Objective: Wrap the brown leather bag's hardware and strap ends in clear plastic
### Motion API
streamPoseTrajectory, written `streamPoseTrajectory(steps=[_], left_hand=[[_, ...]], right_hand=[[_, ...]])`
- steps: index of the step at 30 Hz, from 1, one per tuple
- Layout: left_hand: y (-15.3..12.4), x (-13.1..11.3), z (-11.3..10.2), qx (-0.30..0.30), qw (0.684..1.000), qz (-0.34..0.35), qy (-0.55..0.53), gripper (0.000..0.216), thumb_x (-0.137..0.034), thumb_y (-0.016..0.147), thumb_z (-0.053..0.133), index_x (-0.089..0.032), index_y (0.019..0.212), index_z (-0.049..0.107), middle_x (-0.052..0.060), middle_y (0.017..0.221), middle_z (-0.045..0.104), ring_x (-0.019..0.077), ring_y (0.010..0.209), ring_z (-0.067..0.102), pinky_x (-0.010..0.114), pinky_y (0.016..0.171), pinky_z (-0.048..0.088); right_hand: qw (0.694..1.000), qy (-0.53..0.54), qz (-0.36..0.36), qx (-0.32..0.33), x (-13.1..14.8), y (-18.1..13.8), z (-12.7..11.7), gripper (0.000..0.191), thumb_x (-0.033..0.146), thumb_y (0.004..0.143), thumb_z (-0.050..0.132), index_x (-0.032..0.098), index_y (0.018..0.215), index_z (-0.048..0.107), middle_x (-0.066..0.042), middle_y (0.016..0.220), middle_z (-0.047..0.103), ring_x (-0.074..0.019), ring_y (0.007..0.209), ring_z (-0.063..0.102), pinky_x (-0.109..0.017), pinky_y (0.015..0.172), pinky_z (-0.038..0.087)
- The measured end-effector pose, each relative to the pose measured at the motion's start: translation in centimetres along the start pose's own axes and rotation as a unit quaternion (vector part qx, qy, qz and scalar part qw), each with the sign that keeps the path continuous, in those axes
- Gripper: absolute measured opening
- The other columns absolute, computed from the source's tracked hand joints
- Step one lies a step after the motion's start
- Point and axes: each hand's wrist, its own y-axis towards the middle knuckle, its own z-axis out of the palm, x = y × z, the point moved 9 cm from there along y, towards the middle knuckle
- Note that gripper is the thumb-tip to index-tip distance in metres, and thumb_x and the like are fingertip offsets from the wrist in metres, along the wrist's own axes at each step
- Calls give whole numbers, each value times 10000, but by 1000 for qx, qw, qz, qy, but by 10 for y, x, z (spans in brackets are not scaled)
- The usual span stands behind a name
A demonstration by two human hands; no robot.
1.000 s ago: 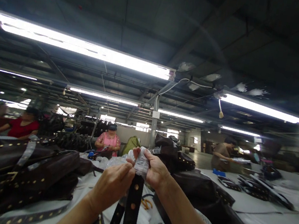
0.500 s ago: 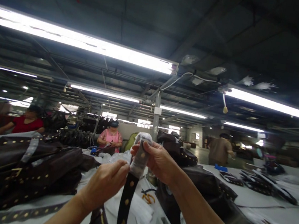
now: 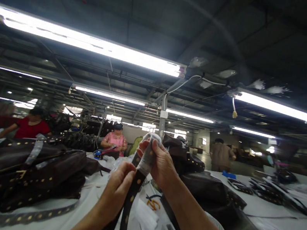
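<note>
A dark, gold-studded strap [image 3: 132, 198] stands looped in front of me. Its bent top is covered in a clear plastic wrap [image 3: 147, 161]. My right hand [image 3: 162, 165] is closed on that wrapped part, thumb on the near face and fingers behind. Lower down on the left, my left hand [image 3: 120, 184] has its fingers curled against the strap's edge; its fingertips are partly hidden. Two runs of the strap hang down between my forearms toward a dark bag at the bottom, mostly out of sight.
Dark studded bags [image 3: 29, 172] are heaped at left, with another dark bag [image 3: 207, 194] at right. Orange-handled pliers [image 3: 153, 203] and white sheets [image 3: 145, 215] lie on the table. Flat strap bundles [image 3: 267, 191] sit farther right. Several people work beyond, one in a pink apron [image 3: 115, 141].
My left hand has moved slightly down, its fingers now more curled beside the strap. A second strap run shows behind the first. The whole view has shifted a little.
</note>
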Motion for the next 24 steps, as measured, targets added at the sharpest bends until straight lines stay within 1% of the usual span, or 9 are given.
streamPoseTrajectory(steps=[1,3,5,7,11,16,21,23,24], left_hand=[[-7,17,12,27,989,-94,-109,331,-497,896,479,-181,951,557,65,813,654,208,786,656,332,719,516],[-26,35,43,96,925,-217,-296,540,-655,815,521,-181,1073,540,83,846,677,247,782,680,385,712,533],[-39,36,60,138,869,-253,-403,670,-723,720,592,-178,1106,545,46,773,651,198,597,646,336,564,526],[-43,34,62,148,849,-251,-442,627,-643,701,686,-163,1086,569,-9,697,584,102,436,516,234,404,427],[-39,33,54,127,863,-235,-429,335,-373,745,753,-154,919,569,-49,579,507,32,355,359,158,327,255],[-27,38,58,66,889,-204,-405,409,-416,682,797,-185,849,506,-80,466,470,24,296,298,157,320,197],[-21,55,53,-18,890,-210,-403,539,-466,554,852,-196,844,485,-103,438,453,19,281,290,147,313,170],[-21,63,45,-44,890,-229,-391,567,-502,519,850,-204,798,457,-108,416,434,21,272,267,146,298,150],[-21,66,40,-56,890,-236,-386,579,-504,501,853,-207,784,444,-109,415,433,20,272,262,144,295,144]], right_hand=[[1000,6,-7,1,3,1,3,172,264,744,779,166,819,659,-12,704,734,-169,704,715,-354,781,579],[1000,14,-10,5,8,2,8,138,252,775,751,169,829,656,-8,717,733,-156,707,711,-322,739,586],[1000,21,5,9,10,0,10,108,236,803,723,169,847,652,-1,721,727,-136,691,704,-275,683,585],[998,36,51,22,7,-3,10,108,233,820,708,153,846,641,11,695,705,-97,611,675,-218,613,568],[987,76,123,67,-5,-13,11,203,315,820,714,138,823,614,92,554,569,-4,403,494,-118,466,472],[998,-2,53,45,-22,-20,-2,403,524,718,749,159,753,582,125,416,399,-22,328,358,-141,368,370],[985,-174,-7,-1,-26,-30,-14,517,615,664,733,189,905,565,59,572,569,-87,437,508,-201,420,416],[951,-295,-97,-11,-4,-35,-15,446,575,713,710,187,892,582,20,669,621,-117,542,589,-221,491,472],[920,-362,-150,-2,9,-38,-12,377,536,760,682,187,874,596,4,700,636,-131,597,619,-233,538,499]])
